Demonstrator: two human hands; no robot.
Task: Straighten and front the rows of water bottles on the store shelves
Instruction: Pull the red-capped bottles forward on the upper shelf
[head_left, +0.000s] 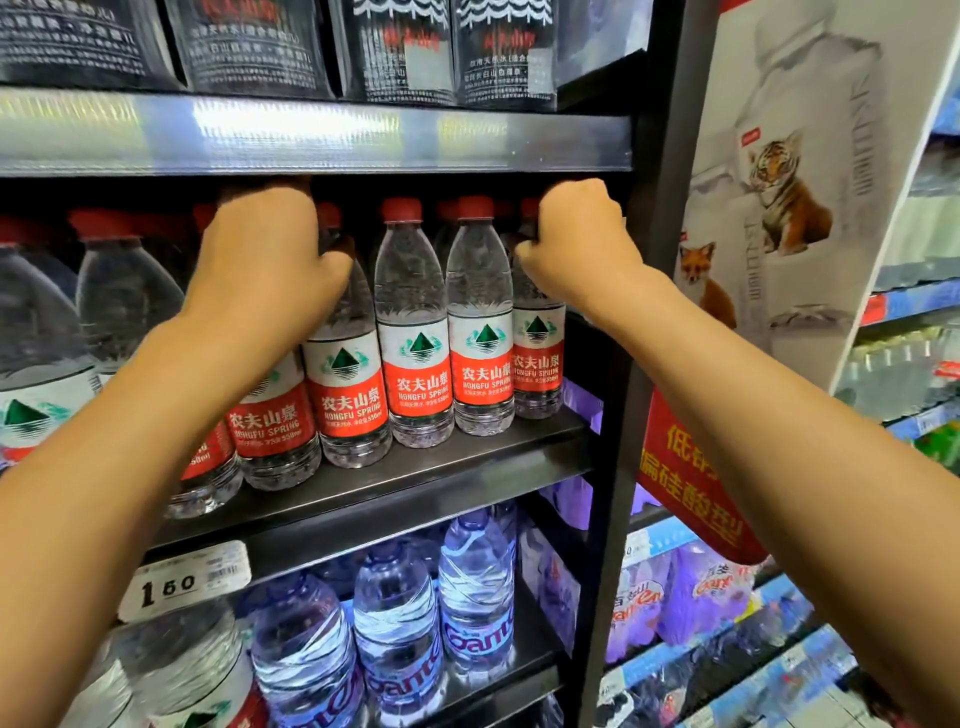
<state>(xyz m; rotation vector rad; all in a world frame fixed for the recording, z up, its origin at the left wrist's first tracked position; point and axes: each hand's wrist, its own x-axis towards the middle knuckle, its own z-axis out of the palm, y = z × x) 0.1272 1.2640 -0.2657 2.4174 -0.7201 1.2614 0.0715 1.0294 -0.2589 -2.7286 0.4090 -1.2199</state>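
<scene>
Both my hands are up on the middle black metal shelf (415, 467), in the row of clear plastic water bottles with red caps and red-and-white labels (418, 322).

My left hand (265, 260) is curled over the neck of one bottle left of centre (345, 384); fingers wrap behind it, thumb side towards me. That bottle leans slightly left; its cap is hidden by my hand.

My right hand (576, 234) is fisted round the neck of the rightmost bottle (537, 358), beside the black upright post (623, 415). Fingertips are hidden behind the bottle, so I can't tell how tight.

Two bottles stand upright between my hands, labels facing out, touching each other. Larger bottles of the same brand (36, 332) sit to the left.

Below: clear bottles with blue labels (395, 623), and a white price tag reading 1.60 (184, 579) on the shelf edge.
</scene>
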